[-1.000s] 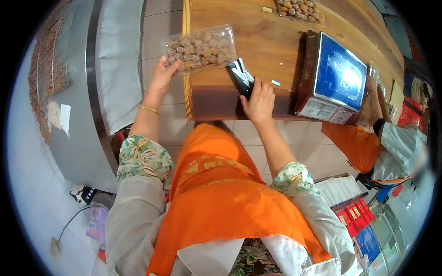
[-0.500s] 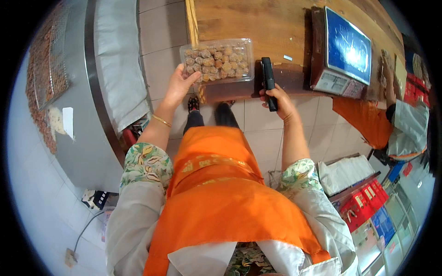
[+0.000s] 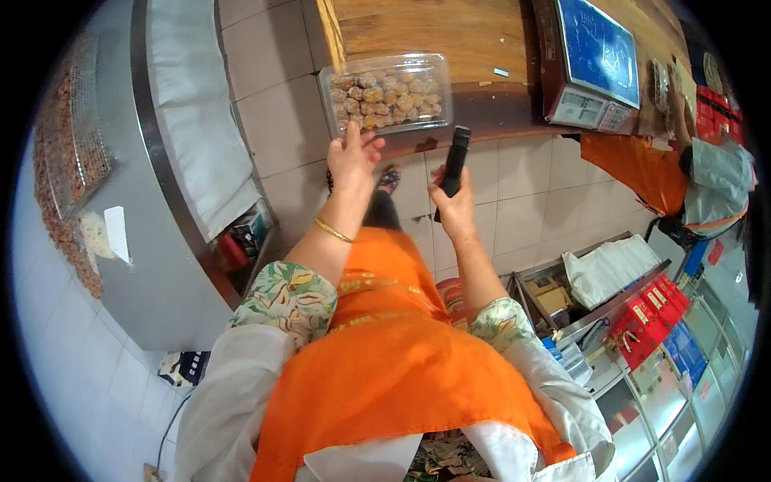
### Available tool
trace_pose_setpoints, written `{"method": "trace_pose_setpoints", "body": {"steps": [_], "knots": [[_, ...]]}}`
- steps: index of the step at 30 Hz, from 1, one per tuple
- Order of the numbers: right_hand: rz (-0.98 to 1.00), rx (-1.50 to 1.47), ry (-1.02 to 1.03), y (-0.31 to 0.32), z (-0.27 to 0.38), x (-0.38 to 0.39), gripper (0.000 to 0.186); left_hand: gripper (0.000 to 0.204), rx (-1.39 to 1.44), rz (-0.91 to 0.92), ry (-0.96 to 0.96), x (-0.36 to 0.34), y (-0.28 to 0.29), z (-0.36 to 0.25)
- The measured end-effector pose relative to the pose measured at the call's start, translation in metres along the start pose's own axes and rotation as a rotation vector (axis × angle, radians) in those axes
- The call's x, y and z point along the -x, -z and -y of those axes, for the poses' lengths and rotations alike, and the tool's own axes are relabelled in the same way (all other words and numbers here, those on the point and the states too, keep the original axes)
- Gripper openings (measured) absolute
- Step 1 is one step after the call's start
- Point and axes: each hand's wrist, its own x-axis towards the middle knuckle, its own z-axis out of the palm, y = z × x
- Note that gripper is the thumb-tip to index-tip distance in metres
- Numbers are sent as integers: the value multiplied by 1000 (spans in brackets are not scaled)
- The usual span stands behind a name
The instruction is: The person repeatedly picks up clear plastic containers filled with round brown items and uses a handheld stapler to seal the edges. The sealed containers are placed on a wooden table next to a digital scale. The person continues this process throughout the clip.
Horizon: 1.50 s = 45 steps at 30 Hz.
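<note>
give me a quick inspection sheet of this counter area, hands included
surface: wooden counter, tiled floor below
job's things: clear box of brown snacks at the counter's near edge; black handheld device
clutter: scale with blue screen on the counter; packets past it
hands: left hand open, fingers at the box's underside; right hand closed on the device
cables: dark cable on the floor, lower left
surroundings: metal cabinet, wire tray of snacks, red and blue boxes, another person's orange apron

Bright, even light; fisheye-bent edges
</note>
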Motion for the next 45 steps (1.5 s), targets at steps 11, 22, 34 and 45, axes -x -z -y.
{"method": "trace_pose_setpoints", "body": {"steps": [11,22,34,45], "knots": [[-6,519,487,0,33,-80,47,21,372,62,14,-2,-7,17],[56,246,205,15,10,-49,41,8,137,39,13,-6,-20,32],[426,87,-143,-2,-22,-12,40,10,-48,8,10,-5,-15,35],[485,56,-119,-14,-21,-1,43,9,-79,-19,8,10,-11,44]]}}
